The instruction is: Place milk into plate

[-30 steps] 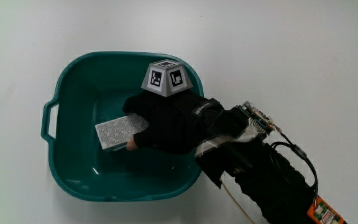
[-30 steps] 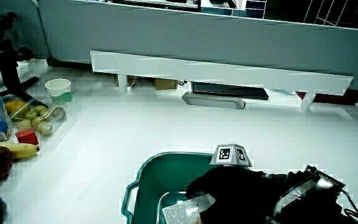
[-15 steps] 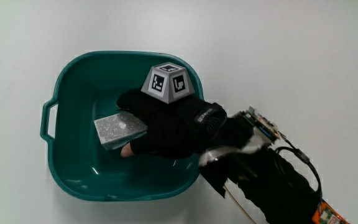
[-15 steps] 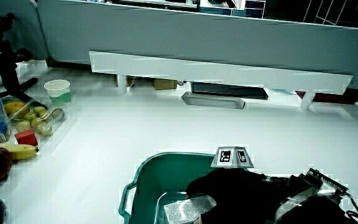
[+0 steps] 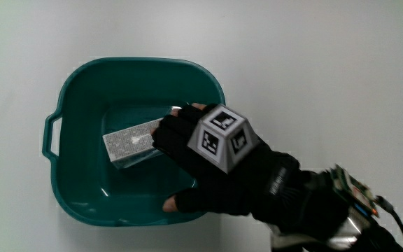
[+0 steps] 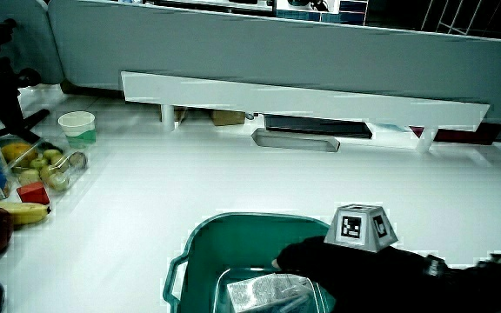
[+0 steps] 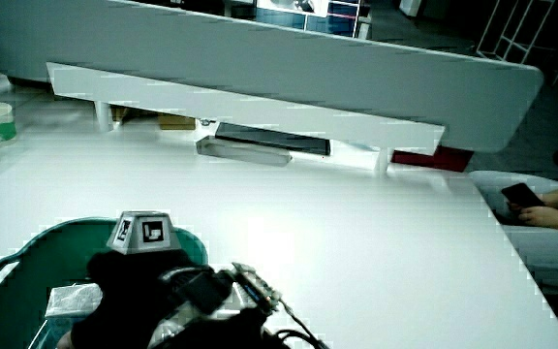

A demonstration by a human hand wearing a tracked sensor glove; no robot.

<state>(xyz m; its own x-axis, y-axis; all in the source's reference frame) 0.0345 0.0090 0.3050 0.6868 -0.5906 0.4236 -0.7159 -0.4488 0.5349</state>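
Resting on the floor of the teal plastic basin with a side handle [image 5: 82, 91], the small grey-printed milk carton [image 5: 129, 142] lies flat on its side, its long edge slightly angled. Black-gloved hand [image 5: 212, 164] with the patterned cube on its back sits over the part of the basin nearer the person, fingers spread and relaxed; fingertips [image 5: 168, 129] overlap the carton's near end, thumb out toward the basin rim. No closed grasp is visible in the main view.

Change since half a second ago: the hand was wrapped around the carton and held it tipped up; now the carton is down and level, and the hand has drawn back toward the person, the cube with it. Reads as a release just made.

In a side view the carton [image 6: 268, 289] shows inside the basin [image 6: 200, 248] with the hand [image 6: 320, 259] just beside it, and in a side view the carton [image 7: 71, 299] again lies low in the basin, beside the glove.

No plate is present; the basin is the only container near the hand, so it stands in for the target. Judgement: placement looks done; what is left is lifting the hand clear without nudging the carton.

Well apart at the table's edge: a white paper cup [image 6: 78, 126] and a pile of fruit with a banana [image 6: 11, 209].
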